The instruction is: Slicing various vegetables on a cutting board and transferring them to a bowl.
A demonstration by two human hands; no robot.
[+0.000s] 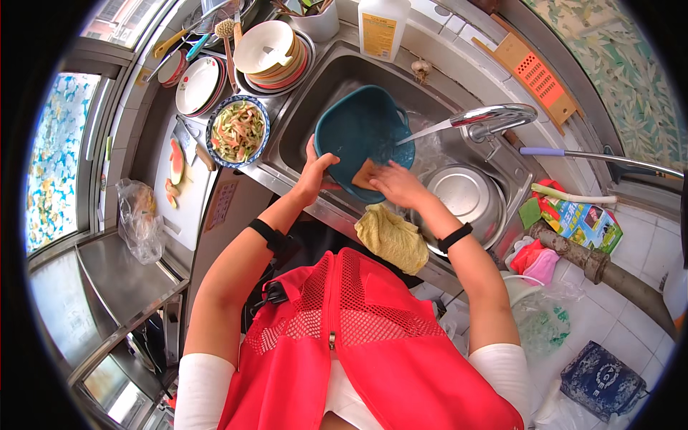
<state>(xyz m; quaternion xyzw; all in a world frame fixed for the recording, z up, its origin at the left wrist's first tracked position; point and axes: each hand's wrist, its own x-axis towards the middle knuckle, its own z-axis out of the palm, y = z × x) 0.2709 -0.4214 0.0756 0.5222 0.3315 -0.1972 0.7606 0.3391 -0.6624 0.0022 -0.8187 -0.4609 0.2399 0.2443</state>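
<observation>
Over the steel sink (301, 115), my left hand (314, 174) holds a teal plastic basin (352, 126) by its left rim, thumb on the inside. The basin is tilted, and water from the chrome faucet (492, 115) runs into its right side. With my right hand (398, 183) I press an orange-brown sponge or cloth (365, 174) against the basin's inner wall near the front rim; the fingers partly cover it. An upturned steel bowl (462, 196) lies in the right part of the sink. A yellow cloth (392, 239) hangs over the sink's front edge.
Left of the sink are stacked bowls (266, 48), plates (196, 86) and a bowl of shredded vegetables (239, 131). A knife (201, 153) lies by melon rind on a white cutting board (183, 220). Behind the sink are a white jug (382, 32), garlic (421, 69) and an orange grater (540, 75).
</observation>
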